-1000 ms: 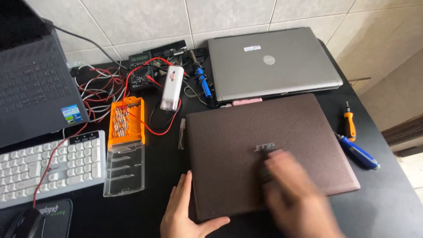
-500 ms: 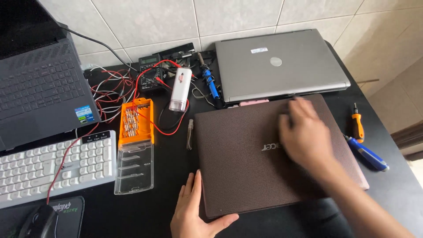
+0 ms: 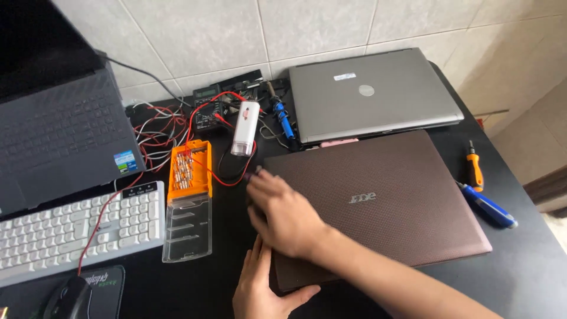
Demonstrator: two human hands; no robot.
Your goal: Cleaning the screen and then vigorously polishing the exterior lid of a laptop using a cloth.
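A closed brown laptop [image 3: 378,201] lies flat on the black surface [image 3: 520,266], near the middle and a little to the right, its lid up. The right hand [image 3: 283,215] reaches across from the near right, the forearm passing over the laptop's near left part, and rests palm down on the lid's left edge with the fingers [image 3: 263,180] loosely spread toward its far left corner; its grip pinches nothing that can be seen. The left hand [image 3: 263,289] sits at the near left corner of the laptop, fingers flat along the left side and the thumb hooked along the near edge, so its grip is a light clasp on that corner. Just beyond the brown laptop lies a closed grey laptop [image 3: 372,94] against the tiled wall. To the right, on the surface, lie an orange-handled screwdriver [image 3: 473,168] and a blue-handled screwdriver [image 3: 487,205], near each other. To the left stands an orange bit case [image 3: 189,168] with its clear lid [image 3: 188,227] folded open toward the near side, a white handheld device [image 3: 244,127] beside it, and red wires [image 3: 159,127] tangled behind. Further left are a white keyboard [image 3: 77,227], an open dark laptop [image 3: 59,130], and a black mouse [image 3: 68,298] at the near left.
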